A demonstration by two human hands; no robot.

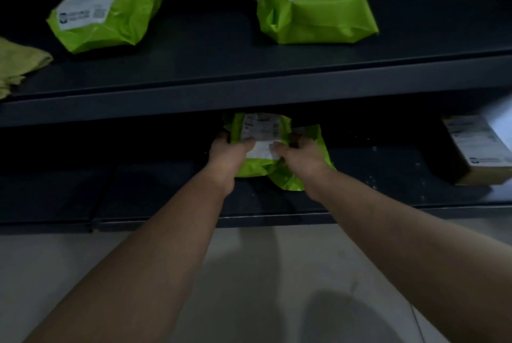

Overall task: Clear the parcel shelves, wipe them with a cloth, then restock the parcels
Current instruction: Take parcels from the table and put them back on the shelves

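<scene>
The green parcel (256,166) lies at the lower shelf (166,190), between left hand (225,155) and right hand (300,158), fingers (249,144) clamped on its sides.

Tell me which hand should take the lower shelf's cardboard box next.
Probably right: the right hand grips the green parcel on the side nearer the cardboard box; the left hand is farther.

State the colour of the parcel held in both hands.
The parcel is lime green with a white label; head view.
</scene>
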